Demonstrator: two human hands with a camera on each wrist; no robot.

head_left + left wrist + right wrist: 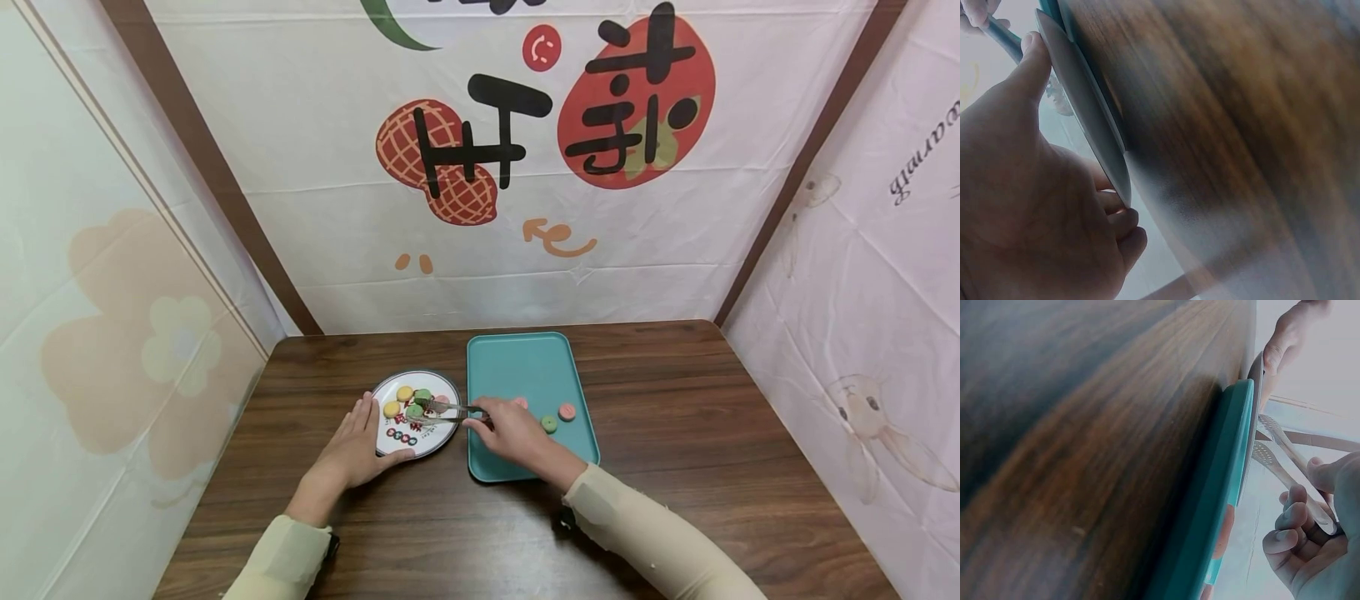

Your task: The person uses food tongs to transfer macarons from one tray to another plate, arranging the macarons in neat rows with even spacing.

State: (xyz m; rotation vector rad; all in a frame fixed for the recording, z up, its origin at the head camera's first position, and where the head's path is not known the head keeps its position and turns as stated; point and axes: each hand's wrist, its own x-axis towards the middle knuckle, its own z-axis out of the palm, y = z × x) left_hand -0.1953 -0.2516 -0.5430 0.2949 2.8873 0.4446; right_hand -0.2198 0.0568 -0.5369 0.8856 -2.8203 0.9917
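My left hand [351,446] rests against the left and front rim of a round white plate [444,387], fingers straight along the side and thumb at the front. On the plate lie yellow discs [405,393] like macarons, green ones [415,412] and a pink one [442,402], over printed figures. My right hand [516,432] grips metal tongs [1280,464] with perforated ends. Their tips reach over the plate by the green pieces; I cannot tell whether they pinch one. Beneath the right hand is a teal tray [525,367], bearing pink [567,412] and green [549,424] pieces.
The plate and tray stand side by side on a dark wooden table [660,483]. A printed white cloth [337,250] hangs behind the table's far edge, with more cloth panels on the left and right.
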